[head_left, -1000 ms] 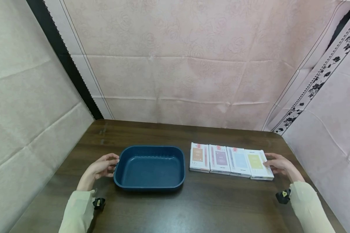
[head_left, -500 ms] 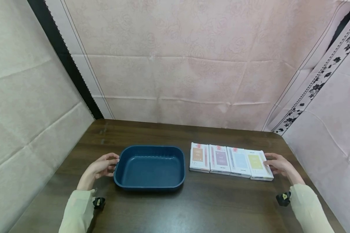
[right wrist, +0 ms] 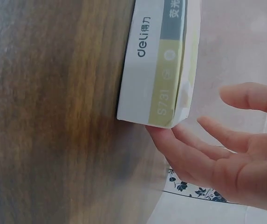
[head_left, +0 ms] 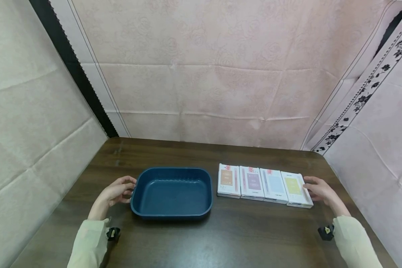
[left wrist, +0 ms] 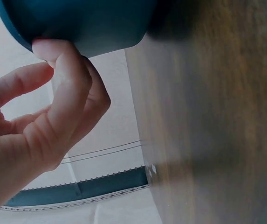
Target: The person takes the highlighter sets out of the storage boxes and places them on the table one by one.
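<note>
My left hand (head_left: 118,191) is at the left side of a dark blue rectangular tray (head_left: 172,193). In the left wrist view, a fingertip of the left hand (left wrist: 54,102) touches the tray wall (left wrist: 91,28) near its rim, with the fingers loosely bent. At the other side, my right hand (head_left: 321,190) rests its fingertips against the end of a flat white deli box with a yellow-green panel (head_left: 294,189). Seen from the right wrist, fingers of the right hand (right wrist: 217,144) touch the lower end of that box (right wrist: 159,70), while the thumb stands apart from it.
To its left lie similar white boxes in a tight row: one with a light blue panel (head_left: 274,186), one purple (head_left: 252,182), one tan (head_left: 228,180). All stand on a dark wooden table (head_left: 221,238). Pale cloth (head_left: 204,74) hangs behind and at both sides.
The yellow-green box has shifted very slightly left, closing up toward its neighbour, with my right hand still at its end. My left hand and the tray have not visibly moved.
</note>
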`<action>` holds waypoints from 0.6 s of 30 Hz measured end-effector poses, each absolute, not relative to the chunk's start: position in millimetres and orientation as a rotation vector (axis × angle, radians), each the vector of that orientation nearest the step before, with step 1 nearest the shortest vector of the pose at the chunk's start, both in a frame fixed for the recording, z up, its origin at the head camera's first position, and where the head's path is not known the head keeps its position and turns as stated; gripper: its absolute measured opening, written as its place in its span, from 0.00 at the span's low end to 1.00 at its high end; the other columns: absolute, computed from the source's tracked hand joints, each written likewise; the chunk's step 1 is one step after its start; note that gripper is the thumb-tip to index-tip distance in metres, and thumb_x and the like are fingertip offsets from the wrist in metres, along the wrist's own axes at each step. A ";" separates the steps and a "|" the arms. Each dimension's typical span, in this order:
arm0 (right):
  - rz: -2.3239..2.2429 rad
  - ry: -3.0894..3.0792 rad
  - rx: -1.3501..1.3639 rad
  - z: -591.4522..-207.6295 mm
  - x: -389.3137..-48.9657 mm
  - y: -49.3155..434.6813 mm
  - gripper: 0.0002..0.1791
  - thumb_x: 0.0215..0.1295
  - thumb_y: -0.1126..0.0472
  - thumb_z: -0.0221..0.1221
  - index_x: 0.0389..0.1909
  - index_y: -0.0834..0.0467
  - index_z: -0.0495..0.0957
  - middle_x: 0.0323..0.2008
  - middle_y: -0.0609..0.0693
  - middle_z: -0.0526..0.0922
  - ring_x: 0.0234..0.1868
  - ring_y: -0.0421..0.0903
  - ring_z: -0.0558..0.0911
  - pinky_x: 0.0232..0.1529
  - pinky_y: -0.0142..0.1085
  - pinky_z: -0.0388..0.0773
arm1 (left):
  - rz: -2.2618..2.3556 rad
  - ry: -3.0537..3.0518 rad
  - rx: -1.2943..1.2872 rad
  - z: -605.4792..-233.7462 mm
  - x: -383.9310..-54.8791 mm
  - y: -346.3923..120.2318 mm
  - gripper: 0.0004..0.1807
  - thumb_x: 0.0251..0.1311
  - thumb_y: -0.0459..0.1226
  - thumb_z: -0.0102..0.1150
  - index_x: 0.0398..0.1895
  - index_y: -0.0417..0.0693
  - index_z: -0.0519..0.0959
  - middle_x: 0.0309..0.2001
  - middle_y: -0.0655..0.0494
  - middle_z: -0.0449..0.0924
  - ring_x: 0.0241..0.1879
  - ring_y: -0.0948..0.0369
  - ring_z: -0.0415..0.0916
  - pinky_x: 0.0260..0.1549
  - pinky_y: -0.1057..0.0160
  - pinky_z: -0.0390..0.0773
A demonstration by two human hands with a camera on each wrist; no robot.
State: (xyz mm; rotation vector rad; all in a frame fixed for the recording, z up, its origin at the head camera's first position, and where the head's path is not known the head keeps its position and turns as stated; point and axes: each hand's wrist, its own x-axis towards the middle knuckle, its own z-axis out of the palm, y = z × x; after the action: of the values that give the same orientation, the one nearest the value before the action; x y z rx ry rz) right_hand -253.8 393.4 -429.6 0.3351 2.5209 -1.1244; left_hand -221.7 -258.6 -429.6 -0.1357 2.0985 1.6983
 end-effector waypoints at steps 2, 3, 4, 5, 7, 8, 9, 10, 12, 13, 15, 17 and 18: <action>-1.118 2.536 0.325 -429.7 -252.5 392.5 0.33 0.65 0.58 0.44 0.64 0.72 0.44 0.56 0.77 0.55 0.48 0.64 0.74 0.38 0.41 0.78 | 1.680 2.120 -0.142 -428.3 -220.3 -257.5 0.10 0.66 0.32 0.35 0.47 0.36 0.61 0.29 0.56 0.70 0.24 0.65 0.67 0.26 0.65 0.74; -1.116 2.545 0.322 -429.8 -251.9 391.8 0.33 0.65 0.58 0.43 0.64 0.72 0.44 0.56 0.77 0.55 0.47 0.63 0.75 0.38 0.41 0.78 | 1.668 2.136 -0.147 -427.6 -219.7 -256.9 0.11 0.65 0.32 0.35 0.48 0.35 0.61 0.29 0.56 0.71 0.25 0.65 0.68 0.26 0.64 0.74; -1.127 2.552 0.316 -430.2 -250.7 390.9 0.32 0.65 0.59 0.43 0.64 0.73 0.45 0.56 0.77 0.55 0.47 0.63 0.75 0.38 0.41 0.78 | 1.652 2.152 -0.153 -426.8 -219.0 -256.2 0.12 0.65 0.32 0.35 0.49 0.34 0.61 0.30 0.55 0.72 0.26 0.64 0.69 0.26 0.64 0.74; -1.123 2.570 0.309 -430.0 -249.5 389.7 0.32 0.65 0.59 0.43 0.63 0.73 0.45 0.56 0.78 0.56 0.45 0.61 0.76 0.37 0.40 0.78 | 1.637 2.171 -0.161 -425.9 -218.4 -255.4 0.13 0.65 0.32 0.35 0.49 0.34 0.61 0.31 0.55 0.73 0.27 0.64 0.71 0.26 0.64 0.75; -1.121 2.605 0.291 -429.4 -246.6 386.5 0.32 0.65 0.59 0.43 0.63 0.74 0.47 0.55 0.78 0.58 0.44 0.59 0.76 0.37 0.41 0.78 | 1.605 2.207 -0.172 -423.5 -217.2 -253.8 0.15 0.65 0.33 0.36 0.51 0.32 0.61 0.33 0.53 0.74 0.28 0.64 0.73 0.27 0.64 0.75; -1.105 2.633 0.278 -429.2 -244.8 384.5 0.31 0.65 0.60 0.43 0.62 0.74 0.48 0.54 0.78 0.60 0.44 0.60 0.76 0.37 0.41 0.77 | 1.588 2.228 -0.174 -422.1 -216.7 -252.9 0.16 0.65 0.33 0.35 0.52 0.31 0.61 0.33 0.53 0.74 0.29 0.64 0.74 0.28 0.64 0.76; -1.073 2.671 0.255 -428.8 -243.2 382.5 0.30 0.65 0.59 0.43 0.62 0.74 0.49 0.54 0.78 0.62 0.45 0.61 0.76 0.38 0.43 0.76 | 1.573 2.247 -0.177 -420.7 -216.2 -251.9 0.16 0.65 0.33 0.36 0.52 0.31 0.61 0.34 0.52 0.75 0.29 0.64 0.74 0.28 0.64 0.76; -1.036 2.708 0.237 -427.6 -241.3 380.2 0.30 0.65 0.59 0.44 0.62 0.74 0.51 0.53 0.78 0.63 0.46 0.63 0.75 0.40 0.45 0.75 | 1.559 2.266 -0.177 -419.1 -215.7 -250.8 0.17 0.65 0.33 0.35 0.53 0.31 0.60 0.35 0.51 0.75 0.30 0.64 0.74 0.29 0.64 0.76; -0.959 2.779 0.186 -425.8 -237.8 375.7 0.29 0.65 0.59 0.45 0.61 0.73 0.54 0.53 0.77 0.65 0.50 0.67 0.71 0.42 0.49 0.72 | 1.535 2.308 -0.171 -415.8 -214.6 -248.7 0.18 0.65 0.33 0.35 0.55 0.30 0.60 0.37 0.48 0.75 0.31 0.64 0.75 0.30 0.63 0.77; -0.919 2.813 0.158 -424.7 -236.3 373.4 0.28 0.65 0.58 0.45 0.60 0.72 0.55 0.53 0.77 0.65 0.51 0.69 0.70 0.43 0.51 0.71 | 1.521 2.333 -0.162 -413.9 -214.0 -247.6 0.18 0.66 0.33 0.35 0.55 0.30 0.59 0.38 0.46 0.75 0.31 0.63 0.75 0.30 0.62 0.77; -0.864 2.866 0.105 -422.9 -233.8 368.5 0.27 0.64 0.58 0.46 0.59 0.71 0.58 0.53 0.77 0.66 0.53 0.71 0.67 0.45 0.55 0.68 | 1.490 2.383 -0.142 -410.1 -212.4 -245.2 0.19 0.66 0.34 0.35 0.56 0.30 0.59 0.41 0.41 0.73 0.34 0.60 0.75 0.33 0.59 0.77; -0.852 2.901 0.054 -421.5 -232.0 362.9 0.26 0.64 0.58 0.47 0.58 0.71 0.60 0.52 0.77 0.66 0.53 0.71 0.67 0.46 0.56 0.67 | 1.455 2.438 -0.119 -405.9 -210.6 -242.5 0.20 0.66 0.33 0.35 0.57 0.29 0.58 0.44 0.36 0.71 0.37 0.57 0.75 0.34 0.57 0.77; -0.848 2.917 0.032 -420.8 -231.3 359.9 0.26 0.64 0.58 0.47 0.58 0.70 0.61 0.52 0.77 0.66 0.53 0.72 0.67 0.45 0.57 0.67 | 1.434 2.466 -0.107 -403.8 -209.6 -241.1 0.20 0.66 0.33 0.35 0.57 0.29 0.58 0.45 0.34 0.70 0.38 0.55 0.74 0.35 0.56 0.78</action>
State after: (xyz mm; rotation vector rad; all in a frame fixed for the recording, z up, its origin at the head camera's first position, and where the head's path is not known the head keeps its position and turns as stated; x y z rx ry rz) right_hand -231.3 359.9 -420.8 0.0323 2.9169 -0.8480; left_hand -209.6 -241.1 -403.8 -0.1072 2.4661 1.4343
